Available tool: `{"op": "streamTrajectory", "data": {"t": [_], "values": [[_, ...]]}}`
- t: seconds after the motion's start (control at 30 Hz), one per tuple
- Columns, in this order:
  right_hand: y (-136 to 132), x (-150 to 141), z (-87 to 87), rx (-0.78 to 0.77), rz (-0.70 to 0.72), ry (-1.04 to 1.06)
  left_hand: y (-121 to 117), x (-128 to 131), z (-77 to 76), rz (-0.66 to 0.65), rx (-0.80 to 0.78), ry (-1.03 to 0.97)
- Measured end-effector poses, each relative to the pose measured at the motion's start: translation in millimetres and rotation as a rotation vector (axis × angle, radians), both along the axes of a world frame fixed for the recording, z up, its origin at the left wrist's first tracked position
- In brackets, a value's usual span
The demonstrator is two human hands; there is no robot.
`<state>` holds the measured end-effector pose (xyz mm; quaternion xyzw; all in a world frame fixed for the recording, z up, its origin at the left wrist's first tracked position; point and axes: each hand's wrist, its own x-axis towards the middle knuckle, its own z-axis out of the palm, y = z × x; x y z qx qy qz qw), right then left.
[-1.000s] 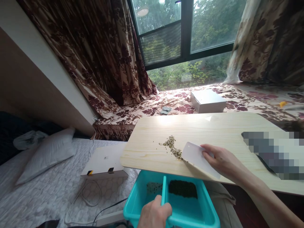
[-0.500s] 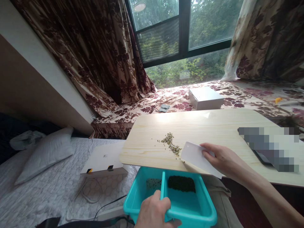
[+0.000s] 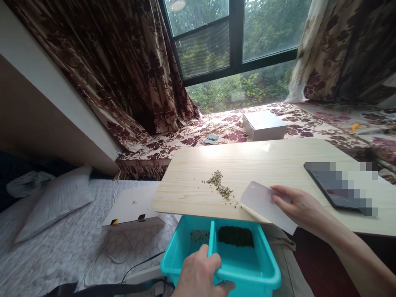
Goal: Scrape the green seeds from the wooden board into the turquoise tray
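Note:
My left hand (image 3: 201,272) grips the near rim and divider of a turquoise two-compartment bin (image 3: 269,264), just below the table's front edge. Dark granules (image 3: 235,236) lie heaped in its right compartment; a thin scatter of specks (image 3: 199,236) is in the left one. In my right hand (image 3: 292,202), pinched between thumb and fingers, is a flat white plastic sheet (image 3: 264,204), tilted over the front edge of the table. Small greenish-brown pellets (image 3: 221,187) are strewn on the wooden tabletop (image 3: 185,173) to the left of the sheet, a few of them near its left edge.
A dark tablet-like device (image 3: 331,185), partly pixelated, rests on the table's right side. A white box (image 3: 133,206) and a pillow (image 3: 58,202) are on the bed at left. Behind the table, a silvery box (image 3: 264,126) sits on the window ledge.
My right hand and the white sheet have shifted slightly right, away from the pellets. My left hand keeps its hold on the bin. The whole view has turned a little.

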<state>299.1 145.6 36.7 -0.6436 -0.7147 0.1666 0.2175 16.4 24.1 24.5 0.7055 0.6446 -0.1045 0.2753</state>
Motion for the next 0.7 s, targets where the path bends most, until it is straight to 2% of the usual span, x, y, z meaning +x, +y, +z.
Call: {"op": "streamTrajectory", "data": {"t": [0.2,0.7], "values": [[5,-9,-0.4,-0.009,0.021,0.011,1,2,4.1,0.01,-0.004,-0.007],[0,-14,1.0,-0.04,0.071,0.032,-1,0,-4.2,0.008,0.022,-0.03]]}}
